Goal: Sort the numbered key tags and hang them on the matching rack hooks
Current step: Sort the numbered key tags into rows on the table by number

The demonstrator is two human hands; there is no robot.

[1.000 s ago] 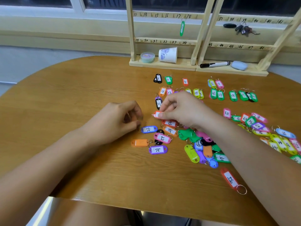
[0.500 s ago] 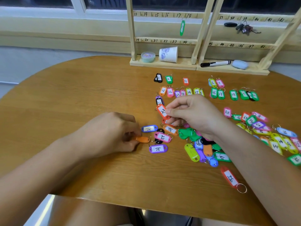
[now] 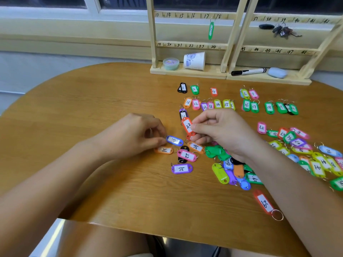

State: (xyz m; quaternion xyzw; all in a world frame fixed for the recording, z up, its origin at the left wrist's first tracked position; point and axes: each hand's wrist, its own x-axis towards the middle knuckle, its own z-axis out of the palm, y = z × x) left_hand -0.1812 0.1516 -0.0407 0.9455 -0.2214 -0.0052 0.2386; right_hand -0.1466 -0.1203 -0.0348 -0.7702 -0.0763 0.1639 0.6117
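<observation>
Many coloured numbered key tags lie on the wooden table (image 3: pixel 92 127). My right hand (image 3: pixel 220 132) pinches a red tag marked 22 (image 3: pixel 187 126) just below a black tag marked 21 (image 3: pixel 183 114). My left hand (image 3: pixel 135 134) pinches the ring end of a blue tag marked 23 (image 3: pixel 174 140). An orange tag (image 3: pixel 164 150) lies just under the left fingers. Sorted rows of tags 1 to 18 (image 3: pixel 218 104) lie further back. The wooden rack (image 3: pixel 191 45) stands at the table's far edge, with one green tag (image 3: pixel 211 30) hanging near hook 17.
An unsorted heap of tags (image 3: pixel 232 169) sits under my right forearm and spreads to the right edge. A red tag marked 29 (image 3: pixel 264 203) lies near the front. On the rack base are a paper cup (image 3: pixel 194 60), a small tub (image 3: pixel 171 63), a marker (image 3: pixel 248 71) and a blue case (image 3: pixel 277 72).
My right hand set the red 22 tag down lengthwise below the black 21 tag. My left hand moved from the orange tag to the blue 23 tag.
</observation>
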